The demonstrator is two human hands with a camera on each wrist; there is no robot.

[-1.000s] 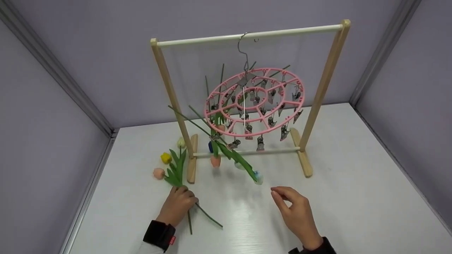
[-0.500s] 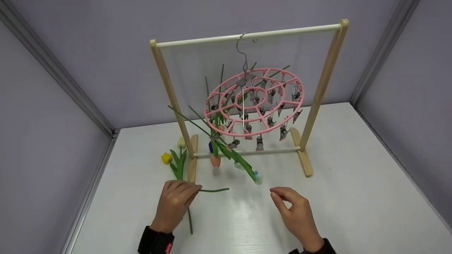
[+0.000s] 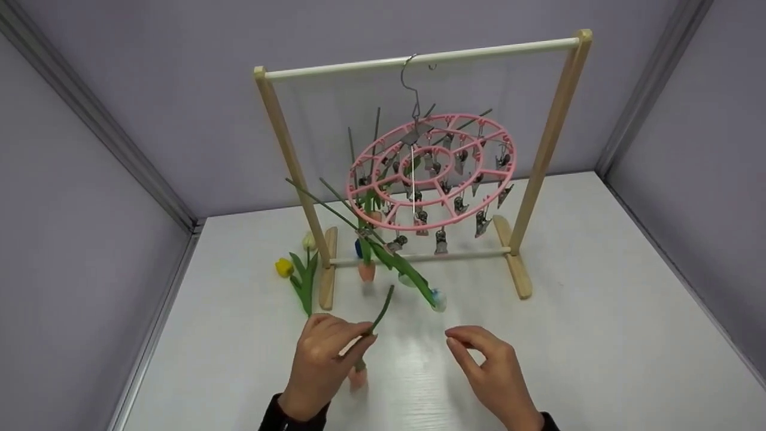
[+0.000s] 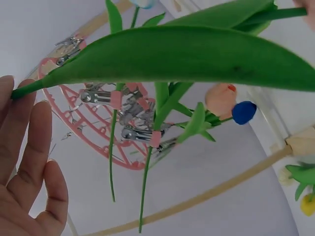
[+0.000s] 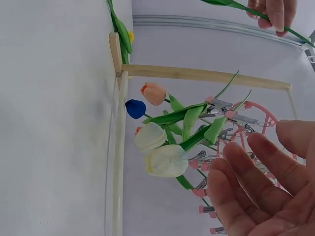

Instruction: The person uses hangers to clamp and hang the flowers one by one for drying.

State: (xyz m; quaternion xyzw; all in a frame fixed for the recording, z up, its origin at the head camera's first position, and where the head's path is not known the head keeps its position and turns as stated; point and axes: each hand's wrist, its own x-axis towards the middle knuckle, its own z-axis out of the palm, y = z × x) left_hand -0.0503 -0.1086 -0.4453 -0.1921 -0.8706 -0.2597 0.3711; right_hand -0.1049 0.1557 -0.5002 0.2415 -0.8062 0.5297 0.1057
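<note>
My left hand [image 3: 326, 362] pinches the green stem of an artificial peach tulip [image 3: 358, 378] between thumb and fingertips. The bloom hangs down and the stem end points up; in the left wrist view its long leaf [image 4: 187, 56] crosses the foreground. Nothing is held by my right hand [image 3: 494, 374], whose fingers are loosely bent above the table. Beyond both hands, a round pink clip hanger [image 3: 431, 228] dangles by a metal hook, with several tulips clipped upside down, among them a blue tulip [image 5: 136, 108] and a white tulip [image 5: 167, 161].
A wooden rack [image 3: 544, 143] with a white top rod [image 3: 491, 52] carries the hanger. Left of it on the white table [image 3: 598, 335] lie a yellow tulip [image 3: 284, 267] and a cream tulip [image 3: 309, 240]. Several metal clips hang bare on the right side.
My left hand has lifted the peach tulip off the pile and carried it right, the stem turning upward. The right hand has shifted slightly left.
</note>
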